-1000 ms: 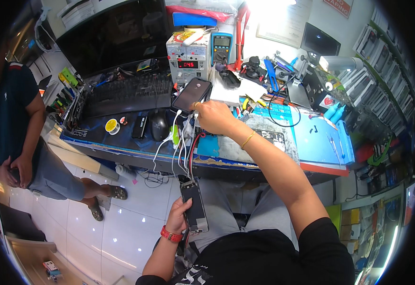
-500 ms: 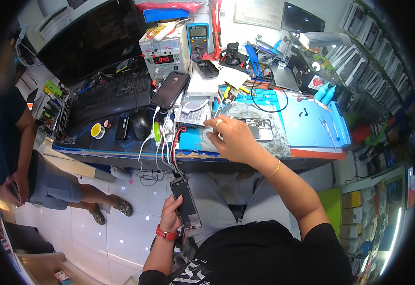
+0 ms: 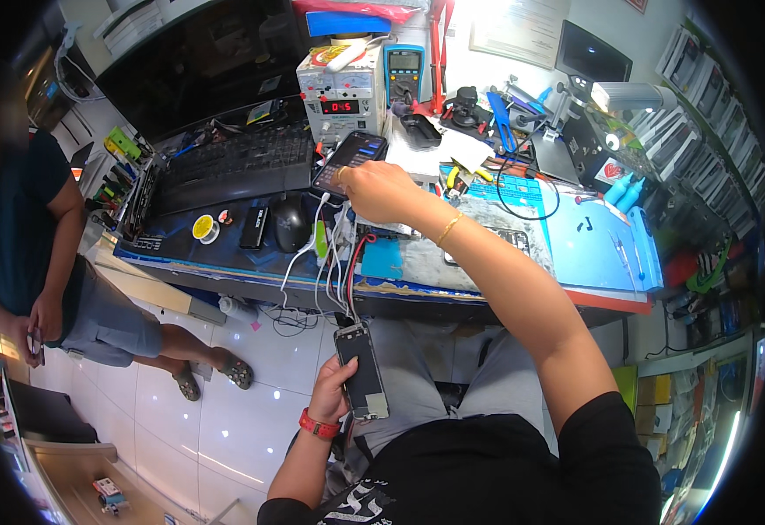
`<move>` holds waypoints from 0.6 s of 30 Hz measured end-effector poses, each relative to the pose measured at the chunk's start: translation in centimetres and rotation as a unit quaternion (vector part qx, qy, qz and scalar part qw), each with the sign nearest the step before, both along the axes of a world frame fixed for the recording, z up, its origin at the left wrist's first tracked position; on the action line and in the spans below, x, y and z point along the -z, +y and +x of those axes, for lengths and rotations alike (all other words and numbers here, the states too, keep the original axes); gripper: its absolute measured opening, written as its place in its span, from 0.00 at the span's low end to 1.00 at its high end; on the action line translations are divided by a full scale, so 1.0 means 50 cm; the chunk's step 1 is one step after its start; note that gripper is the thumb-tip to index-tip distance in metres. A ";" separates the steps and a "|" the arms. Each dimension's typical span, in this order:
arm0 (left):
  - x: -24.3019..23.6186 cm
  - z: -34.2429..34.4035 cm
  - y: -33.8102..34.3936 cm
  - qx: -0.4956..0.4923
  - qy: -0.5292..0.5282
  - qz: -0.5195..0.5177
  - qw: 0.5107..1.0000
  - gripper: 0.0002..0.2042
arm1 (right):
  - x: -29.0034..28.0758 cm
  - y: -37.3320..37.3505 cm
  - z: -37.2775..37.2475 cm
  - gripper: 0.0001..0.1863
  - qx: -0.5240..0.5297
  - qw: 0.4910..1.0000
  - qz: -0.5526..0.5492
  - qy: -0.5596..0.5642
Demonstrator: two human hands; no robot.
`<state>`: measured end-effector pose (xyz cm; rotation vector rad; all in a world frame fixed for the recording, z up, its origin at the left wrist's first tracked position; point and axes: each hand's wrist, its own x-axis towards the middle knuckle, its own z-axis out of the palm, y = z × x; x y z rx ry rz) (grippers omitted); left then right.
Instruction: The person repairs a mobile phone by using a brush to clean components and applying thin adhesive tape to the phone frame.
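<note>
A detached phone screen, its dark back and metal edging showing, is gripped by my left hand in front of the bench edge, over my lap. My right hand reaches across the bench to a smartphone with a lit display. One finger meets the lower part of that display and the others curl partly out of sight; I see nothing held in this hand. Under my right forearm, an opened phone body lies on the grey work mat, partly covered by the arm.
White cables hang over the bench edge. A power supply and blue multimeter stand behind. Keyboard, mouse and solder spool sit left; a blue mat with tweezers lies right. Another person stands at left.
My right hand has moved left from above the work mat onto the smartphone. Its display has gone from dark with a small mark to a lit screen. My left hand still holds the detached screen.
</note>
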<state>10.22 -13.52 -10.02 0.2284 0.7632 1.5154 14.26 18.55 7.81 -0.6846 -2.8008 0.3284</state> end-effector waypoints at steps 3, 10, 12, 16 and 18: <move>-0.001 -0.002 0.000 -0.002 -0.001 -0.003 1.000 0.14 | 0.013 0.003 -0.024 0.21 -0.024 1.000 0.006 0.000; -0.010 -0.001 0.000 -0.005 -0.011 -0.006 1.000 0.14 | 0.035 -0.007 -0.017 0.18 -0.016 0.999 0.050 0.011; -0.006 -0.002 -0.002 -0.007 -0.009 -0.006 1.000 0.14 | 0.041 0.002 -0.019 0.19 -0.006 0.998 0.062 0.001; 0.002 -0.007 -0.004 -0.008 -0.005 -0.008 1.000 0.15 | 0.042 -0.005 0.021 0.17 0.065 0.994 0.076 0.036; -0.002 -0.007 -0.007 -0.018 -0.003 -0.013 1.000 0.14 | 0.051 -0.032 0.063 0.14 0.065 0.994 0.050 0.067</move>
